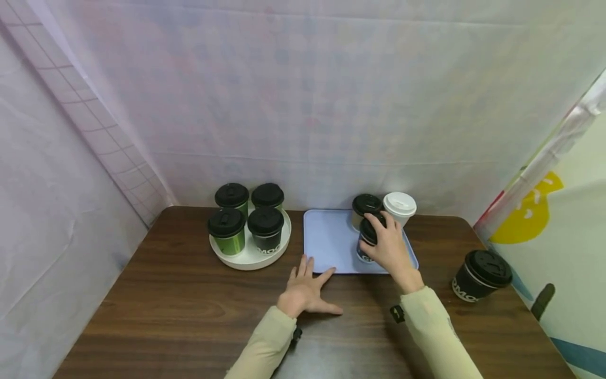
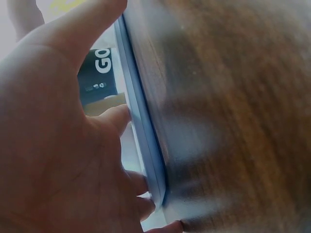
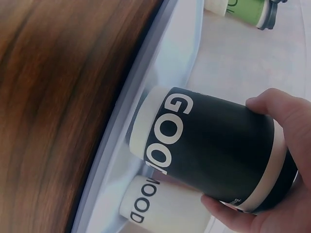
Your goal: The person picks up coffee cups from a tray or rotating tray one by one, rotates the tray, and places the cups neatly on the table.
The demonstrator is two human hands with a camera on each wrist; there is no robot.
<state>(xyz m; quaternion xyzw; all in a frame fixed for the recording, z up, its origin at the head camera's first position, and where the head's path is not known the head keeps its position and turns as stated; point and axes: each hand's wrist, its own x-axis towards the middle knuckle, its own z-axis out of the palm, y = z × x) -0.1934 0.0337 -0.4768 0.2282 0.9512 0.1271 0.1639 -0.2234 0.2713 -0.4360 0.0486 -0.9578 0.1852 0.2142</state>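
Note:
My right hand (image 1: 389, 251) grips a dark paper coffee cup (image 3: 214, 141) near its black lid, thumb on one side and fingers on the other. White letters starting "GOO" run around its lower part. This cup is at the right front of the light-blue tray (image 1: 329, 237), its base close over the tray floor. Behind it stand a black-lidded cup (image 1: 366, 203) and a white-lidded cup (image 1: 400, 204). My left hand (image 1: 303, 293) spreads its fingers by the tray's front edge, fingertips right at the rim.
A round white tray (image 1: 251, 263) on the left carries several black-lidded cups, including a green cup (image 1: 230, 243) and a dark cup (image 1: 267, 242). Another dark cup (image 1: 478, 279) stands near the wooden table's right edge. A pale curtain (image 1: 303, 105) hangs behind the table.

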